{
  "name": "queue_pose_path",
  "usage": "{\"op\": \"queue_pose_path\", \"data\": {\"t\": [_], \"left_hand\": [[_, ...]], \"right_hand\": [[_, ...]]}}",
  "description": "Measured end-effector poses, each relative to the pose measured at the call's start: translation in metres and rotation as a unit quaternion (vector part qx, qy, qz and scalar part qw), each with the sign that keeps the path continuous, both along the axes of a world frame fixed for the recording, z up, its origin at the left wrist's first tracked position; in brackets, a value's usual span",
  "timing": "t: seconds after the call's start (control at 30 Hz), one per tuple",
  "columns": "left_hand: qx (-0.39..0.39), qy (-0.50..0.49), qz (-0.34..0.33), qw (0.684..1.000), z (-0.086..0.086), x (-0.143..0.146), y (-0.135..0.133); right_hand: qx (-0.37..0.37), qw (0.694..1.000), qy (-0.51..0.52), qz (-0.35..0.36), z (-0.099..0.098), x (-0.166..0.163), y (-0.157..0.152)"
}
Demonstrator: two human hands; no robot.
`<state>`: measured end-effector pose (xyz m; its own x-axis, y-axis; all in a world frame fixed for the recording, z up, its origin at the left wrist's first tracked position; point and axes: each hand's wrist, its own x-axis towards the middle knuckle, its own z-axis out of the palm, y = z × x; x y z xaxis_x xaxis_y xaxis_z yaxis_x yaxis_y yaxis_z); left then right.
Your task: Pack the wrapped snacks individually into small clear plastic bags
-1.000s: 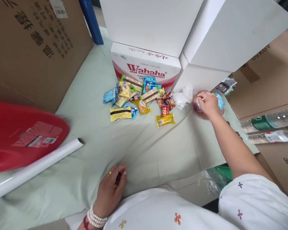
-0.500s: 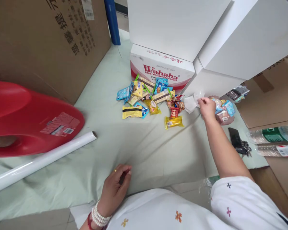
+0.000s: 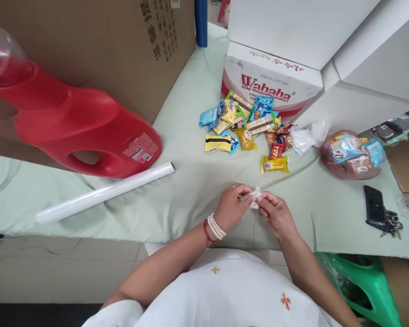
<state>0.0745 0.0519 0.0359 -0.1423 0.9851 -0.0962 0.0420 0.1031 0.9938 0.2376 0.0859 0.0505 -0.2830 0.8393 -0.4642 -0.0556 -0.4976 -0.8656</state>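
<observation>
Both hands meet over the pale green cloth (image 3: 197, 190) near its front edge. My left hand (image 3: 231, 204) and my right hand (image 3: 274, 212) each pinch one end of a small clear plastic bag (image 3: 254, 197), fingers closed on it. Beyond them lies a heap of several wrapped snacks (image 3: 245, 129), with a yellow packet (image 3: 274, 164) nearest the hands. A crumpled pile of clear bags (image 3: 305, 137) sits to the right of the heap. Further right rests a filled bag of snacks (image 3: 351, 154).
A red jug (image 3: 71, 125) lies on its side at left, a white roll (image 3: 104, 192) in front of it. A Wahaha carton (image 3: 269, 88) and white boxes (image 3: 330, 36) stand behind; a brown carton (image 3: 98, 41) at back left. A phone with keys (image 3: 376, 211) lies right, above a green stool (image 3: 364, 286).
My right hand left the bag pile and came back to the front edge with a clear bag. My left hand rose from the cloth to meet it. The view shifted left.
</observation>
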Motion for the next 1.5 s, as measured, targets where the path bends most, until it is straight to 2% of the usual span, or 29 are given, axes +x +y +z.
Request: {"op": "queue_pose_path", "data": {"t": [0.1, 0.3, 0.37, 0.43, 0.5, 0.57, 0.63, 0.7, 0.77, 0.9, 1.03, 1.17, 1.23, 1.3, 1.37, 1.43, 1.5], "left_hand": [[-0.050, -0.102, 0.054, 0.992, -0.007, -0.018, -0.003], [-0.111, -0.235, 0.158, 0.953, -0.015, -0.051, -0.019], [-0.118, -0.203, 0.179, 0.955, -0.015, -0.057, -0.024], [-0.080, -0.099, 0.190, 0.974, -0.012, -0.058, -0.028], [-0.002, 0.031, 0.156, 0.987, -0.005, -0.055, -0.031], [0.089, 0.132, 0.058, 0.986, 0.003, -0.045, -0.029], [0.165, 0.202, -0.054, 0.964, 0.007, -0.032, -0.023], [0.197, 0.253, -0.127, 0.939, 0.006, -0.019, -0.014], [0.188, 0.276, -0.134, 0.933, -0.001, -0.012, -0.006], [0.151, 0.269, -0.104, 0.946, -0.012, -0.013, -0.003], [0.129, 0.215, -0.121, 0.960, -0.011, -0.015, -0.009], [0.085, 0.164, -0.079, 0.980, -0.009, -0.008, -0.011], [0.066, 0.150, -0.047, 0.985, -0.011, -0.003, -0.011], [0.054, 0.139, -0.015, 0.989, -0.014, 0.001, -0.010], [0.044, 0.127, 0.007, 0.991, -0.018, 0.006, -0.011], [0.026, 0.094, 0.018, 0.995, -0.021, 0.008, -0.012], [0.001, 0.034, 0.023, 0.999, -0.023, 0.008, -0.014]], "right_hand": [[0.025, 0.999, -0.017, -0.032, 0.004, 0.011, 0.013], [-0.028, 0.998, 0.048, -0.033, 0.001, 0.027, 0.023], [-0.049, 0.995, 0.074, -0.047, -0.001, 0.026, 0.021], [-0.059, 0.993, 0.089, -0.056, -0.001, 0.024, 0.018], [-0.063, 0.993, 0.092, -0.045, 0.003, 0.023, 0.016], [-0.068, 0.993, 0.092, -0.026, 0.010, 0.021, 0.015], [-0.077, 0.992, 0.099, -0.019, 0.018, 0.019, 0.017], [-0.081, 0.990, 0.110, -0.029, 0.025, 0.020, 0.020], [-0.076, 0.988, 0.122, -0.050, 0.031, 0.023, 0.025], [-0.073, 0.983, 0.145, -0.086, 0.036, 0.035, 0.036], [-0.078, 0.977, 0.175, -0.098, 0.031, 0.038, 0.044], [-0.049, 0.975, 0.194, -0.101, 0.024, 0.027, 0.048], [-0.012, 0.982, 0.152, -0.110, 0.018, 0.020, 0.044], [0.043, 0.990, 0.048, -0.125, 0.010, 0.015, 0.037], [0.095, 0.985, -0.077, -0.122, -0.002, 0.011, 0.027], [0.118, 0.978, -0.158, -0.072, -0.014, 0.007, 0.018], [0.117, 0.978, -0.171, -0.021, -0.023, 0.005, 0.014]]}}
